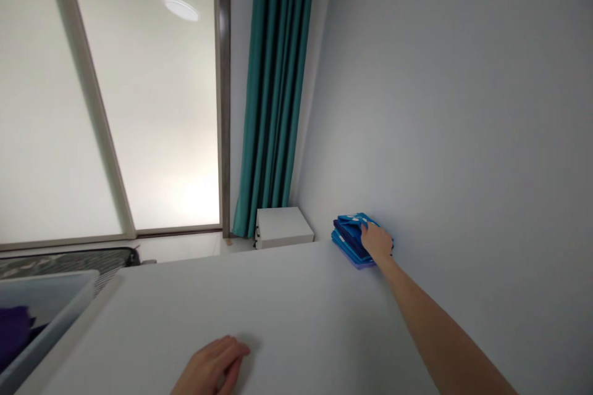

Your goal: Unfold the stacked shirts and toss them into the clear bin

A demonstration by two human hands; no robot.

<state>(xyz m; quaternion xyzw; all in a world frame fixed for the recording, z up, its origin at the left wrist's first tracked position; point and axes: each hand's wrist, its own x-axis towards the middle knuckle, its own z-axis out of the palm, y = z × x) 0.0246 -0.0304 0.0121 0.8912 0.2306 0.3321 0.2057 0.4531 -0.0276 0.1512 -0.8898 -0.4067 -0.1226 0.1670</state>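
Observation:
A small stack of folded blue cloths (351,236) lies at the far right of the white table, close against the wall. Shades of bright blue and navy show in its layers, with white marks on top and a purple piece at the bottom. My right hand (377,242) reaches out to the stack and is closed on the top folded cloth; some of its fingers are hidden. Over the near part of the table, my left hand (215,363) is loosely curled, with nothing visible in it.
The white tabletop (194,308) meets the pale wall (440,105) on the right. At the left stands a whitish bin (69,315) with dark purple cloth (13,330) inside. Beyond the table are a white cabinet (285,225), a teal curtain (278,86) and frosted sliding doors (157,105).

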